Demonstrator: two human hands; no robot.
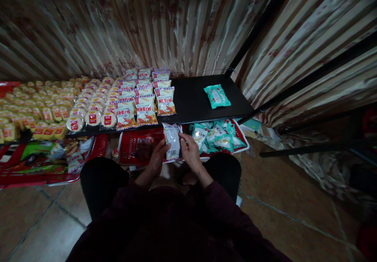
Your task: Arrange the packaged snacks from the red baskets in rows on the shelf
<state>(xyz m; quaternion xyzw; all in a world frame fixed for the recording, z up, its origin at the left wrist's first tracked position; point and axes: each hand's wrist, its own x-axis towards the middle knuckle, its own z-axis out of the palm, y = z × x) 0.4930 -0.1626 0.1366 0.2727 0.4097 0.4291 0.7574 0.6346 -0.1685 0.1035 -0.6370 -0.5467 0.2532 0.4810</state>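
Note:
Between my two hands is a white snack bag [172, 141] with a striped edge, its printed back facing up. My left hand [159, 155] grips its left side, and my right hand [190, 148] holds the right side. The bag hangs over a red basket [125, 146] below the shelf's front edge. On the shelf just beyond stand rows of matching snack bags [145, 109], fronts showing. Teal snack bags [216, 134] fill the basket's right part, close to my right hand.
A lone teal bag [217, 96] lies on the black shelf [188, 97]. Leftward are round white packaged snacks [94, 117] and yellow packaged cakes [48, 115]. Another red basket [98, 146] with mixed packets sits at lower left. Dark metal bars [294, 93] and a striped curtain [176, 22] border the shelf.

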